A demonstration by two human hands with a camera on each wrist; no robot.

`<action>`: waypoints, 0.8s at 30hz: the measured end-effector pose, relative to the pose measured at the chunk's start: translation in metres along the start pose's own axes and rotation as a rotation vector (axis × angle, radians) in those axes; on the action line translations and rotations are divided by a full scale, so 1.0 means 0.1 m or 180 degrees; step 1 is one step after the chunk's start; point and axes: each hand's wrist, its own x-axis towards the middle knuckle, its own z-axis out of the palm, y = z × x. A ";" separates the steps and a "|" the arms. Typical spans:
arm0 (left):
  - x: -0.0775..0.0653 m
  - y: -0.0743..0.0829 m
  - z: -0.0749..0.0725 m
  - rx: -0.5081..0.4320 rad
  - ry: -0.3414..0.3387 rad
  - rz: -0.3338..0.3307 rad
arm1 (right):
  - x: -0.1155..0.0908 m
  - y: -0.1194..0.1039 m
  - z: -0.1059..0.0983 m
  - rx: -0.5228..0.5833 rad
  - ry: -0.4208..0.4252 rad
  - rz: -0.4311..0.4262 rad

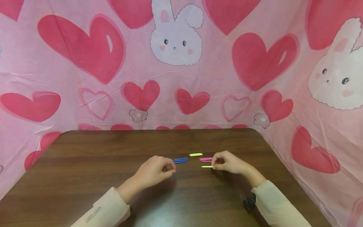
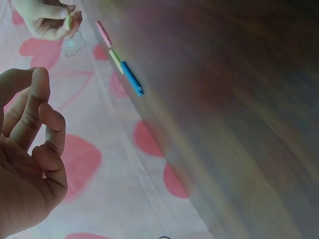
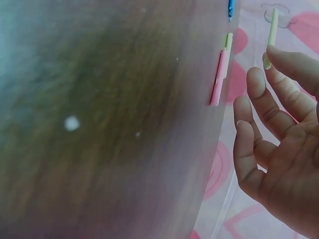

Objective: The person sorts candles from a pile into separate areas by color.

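Observation:
Between thumb and forefinger, my right hand (image 1: 229, 163) pinches one end of a thin yellow-green stick (image 1: 206, 166). In the right wrist view that stick (image 3: 273, 35) points up from the fingertips, and the other fingers are loosely bent. Just behind it on the table lie several pink sticks (image 1: 205, 160), their right ends close to the hand. My left hand (image 1: 154, 170) hovers over the table with loosely curled fingers and holds nothing. Its fingertips are near a group of blue sticks (image 1: 180, 160). Farther back lie more yellow-green sticks (image 1: 195, 154), side by side.
The brown wooden table (image 1: 113, 148) has rounded far corners. Behind it and along the sides hangs a pink cloth (image 1: 210, 75) printed with red hearts and white rabbits. A small black object (image 1: 249, 202) is at the right sleeve.

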 end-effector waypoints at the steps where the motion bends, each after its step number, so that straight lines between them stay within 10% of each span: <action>1: -0.02 -0.01 -0.01 0.0004 0.0003 -0.0005 | 0.02 0.01 0.00 0.0002 0.0013 0.0014; 24: -0.58 -0.32 -0.27 0.0174 0.0138 -0.0271 | 0.49 0.11 0.01 -0.0167 0.0357 0.0299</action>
